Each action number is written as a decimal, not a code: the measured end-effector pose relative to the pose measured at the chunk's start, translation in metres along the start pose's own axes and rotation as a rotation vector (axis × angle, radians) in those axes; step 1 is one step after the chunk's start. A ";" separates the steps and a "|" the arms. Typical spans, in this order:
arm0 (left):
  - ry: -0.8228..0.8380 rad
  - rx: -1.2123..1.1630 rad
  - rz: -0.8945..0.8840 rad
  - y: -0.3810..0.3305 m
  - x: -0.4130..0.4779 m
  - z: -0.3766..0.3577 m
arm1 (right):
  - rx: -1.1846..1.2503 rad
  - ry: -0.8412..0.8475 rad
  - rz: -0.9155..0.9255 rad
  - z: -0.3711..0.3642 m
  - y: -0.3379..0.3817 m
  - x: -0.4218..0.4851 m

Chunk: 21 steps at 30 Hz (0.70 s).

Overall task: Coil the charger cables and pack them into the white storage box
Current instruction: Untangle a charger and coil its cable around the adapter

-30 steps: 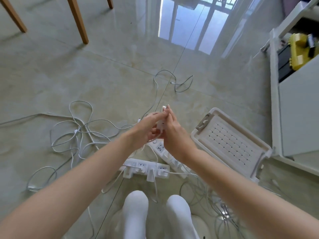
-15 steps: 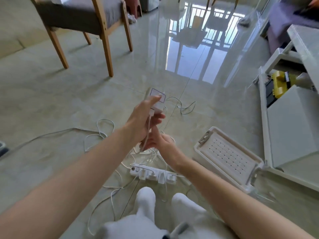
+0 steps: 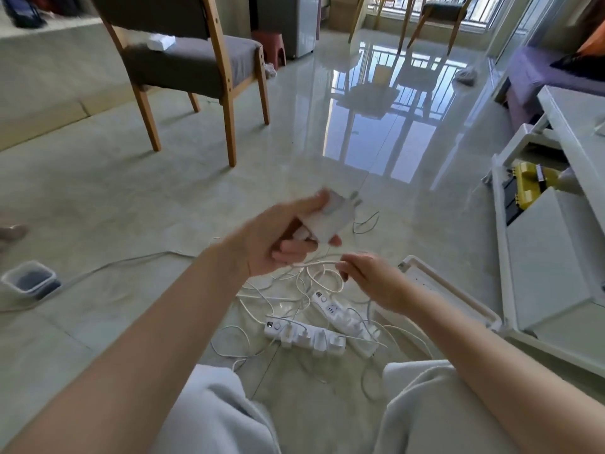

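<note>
Landmark: the two power strips (image 3: 304, 335) lying on the floor (image 3: 98, 191), chargers plugged in, loose white cables (image 3: 294, 290) tangled over and around them

Far left of the strips: small clear container (image 3: 27, 280) with dark contents, on the floor

Up and left of the strips, well apart: wooden chair (image 3: 193, 60), grey seat

Above the strips: left hand (image 3: 281, 237) raised, clenched around a white charger block (image 3: 327, 217), prongs pointing away; blurred

Just right of that, lower: right hand (image 3: 370, 280) pinching a white cable (image 3: 317, 263) that runs across to the left hand

Right of the strips: white storage box (image 3: 442, 283), rim visible behind the right forearm; contents cannot be told
</note>
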<state>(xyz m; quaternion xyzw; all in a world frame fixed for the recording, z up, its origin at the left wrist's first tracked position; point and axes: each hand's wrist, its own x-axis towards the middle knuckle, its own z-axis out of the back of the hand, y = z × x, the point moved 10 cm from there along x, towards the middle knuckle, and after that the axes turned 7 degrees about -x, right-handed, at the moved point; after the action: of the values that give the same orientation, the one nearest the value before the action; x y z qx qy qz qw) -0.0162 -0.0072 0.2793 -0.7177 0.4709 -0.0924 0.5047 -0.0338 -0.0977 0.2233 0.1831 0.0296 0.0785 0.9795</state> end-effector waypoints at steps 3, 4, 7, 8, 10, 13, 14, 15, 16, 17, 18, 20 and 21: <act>0.073 0.191 0.140 0.035 -0.006 0.001 | -0.221 0.022 0.029 0.004 0.001 -0.001; 0.068 0.253 0.175 0.044 -0.009 0.005 | -0.298 0.039 0.037 0.002 0.002 -0.001; 0.020 0.346 0.221 0.054 -0.020 0.017 | -0.420 -0.021 0.090 0.007 0.009 -0.004; -0.004 0.361 0.219 0.054 -0.023 0.020 | -0.423 -0.046 0.100 0.010 0.012 -0.005; -0.068 0.417 0.205 0.054 -0.025 0.028 | -0.409 -0.069 0.107 0.008 0.017 -0.007; -0.179 0.630 0.180 0.057 -0.024 0.042 | -0.321 -0.064 0.014 0.000 0.017 -0.008; -0.221 0.740 0.181 0.059 -0.024 0.048 | -0.262 -0.067 -0.023 -0.002 0.016 -0.009; -0.265 0.856 0.187 0.060 -0.023 0.054 | -0.207 -0.079 -0.060 -0.003 0.014 -0.008; -0.303 0.960 0.188 0.061 -0.023 0.059 | -0.168 -0.098 -0.097 -0.003 0.013 -0.009; -0.327 1.029 0.178 0.059 -0.023 0.061 | -0.151 -0.105 -0.139 -0.004 0.012 -0.010; -0.340 1.055 0.155 0.057 -0.023 0.062 | -0.159 -0.102 -0.179 -0.004 0.011 -0.012; -0.348 1.013 0.087 0.049 -0.023 0.060 | -0.221 -0.088 -0.252 -0.005 0.009 -0.018; -0.347 0.979 0.053 0.044 -0.024 0.059 | -0.247 -0.095 -0.283 -0.003 0.007 -0.022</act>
<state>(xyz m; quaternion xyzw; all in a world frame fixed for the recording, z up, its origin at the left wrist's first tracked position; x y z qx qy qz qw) -0.0192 0.0470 0.2236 -0.3901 0.3000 -0.1685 0.8541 -0.0562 -0.0941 0.2236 0.0590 -0.0009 -0.0657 0.9961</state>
